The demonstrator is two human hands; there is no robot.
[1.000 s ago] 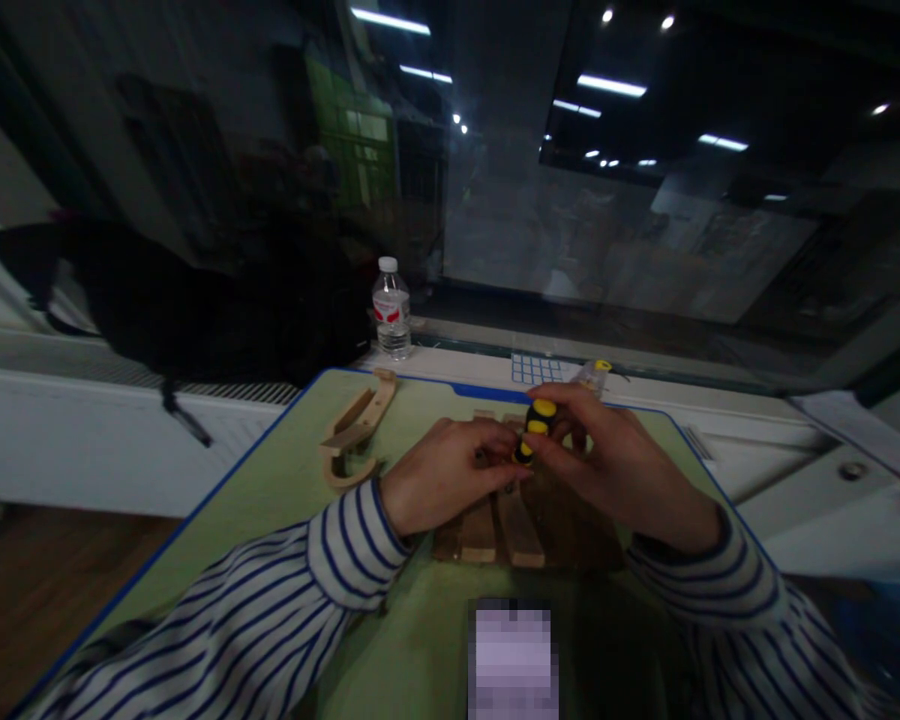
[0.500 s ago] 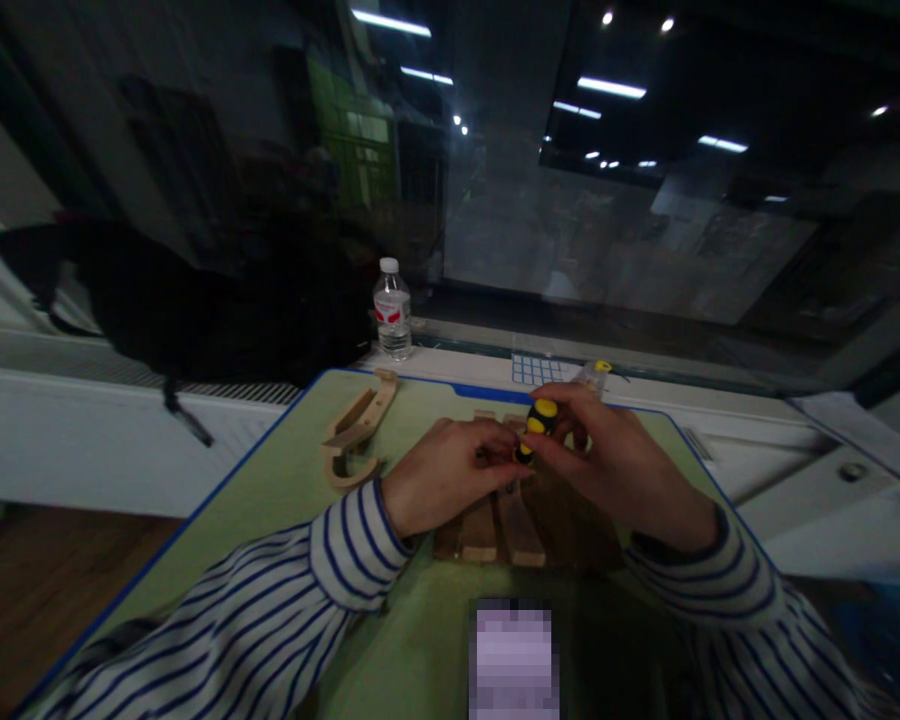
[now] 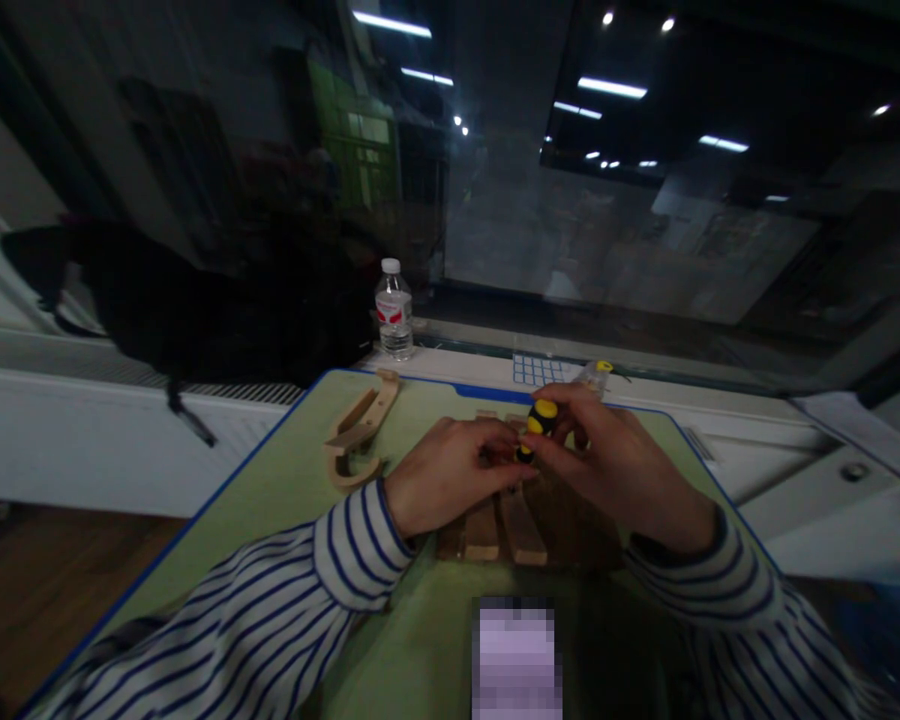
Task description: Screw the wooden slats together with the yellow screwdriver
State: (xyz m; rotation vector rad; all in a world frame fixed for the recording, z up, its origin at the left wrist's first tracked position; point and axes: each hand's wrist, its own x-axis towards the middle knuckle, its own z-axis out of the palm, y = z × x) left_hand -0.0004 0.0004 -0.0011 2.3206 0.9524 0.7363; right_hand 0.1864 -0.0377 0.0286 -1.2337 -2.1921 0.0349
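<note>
The yellow-and-black tool (image 3: 544,416) is found tilted over the wooden slats, its thick end up and leaning toward the right hand (image 3: 557,432). Its working tip is hidden. The grip of the right hand is closed on the thick end, thumb on the near side, with no visible gap. The grip of the left hand (image 3: 527,455) is drawn in around the tool's lower end, thumb below and fingers above; the exact contact is partly concealed.

Beneath both hands lie a left slat (image 3: 481,532) and a right slat (image 3: 524,530), side by side and apart at their near ends, on a dark brown board (image 3: 574,525). The board rests on the table (image 3: 270,510), green with a blue edge. Left of the left hand, on the same surface, is a curved wooden assembly (image 3: 364,428) with holes in one bar. A device with a pixelated screen (image 3: 516,660) is noted nearer the wearer.

Beyond the far edge, a labelled clear bottle (image 3: 395,318) stands upright on the white sill (image 3: 450,370). A blue-lined grid (image 3: 538,370) and a yellow-topped item (image 3: 602,368) are to its right; a black bag (image 3: 225,310) is to its left.
</note>
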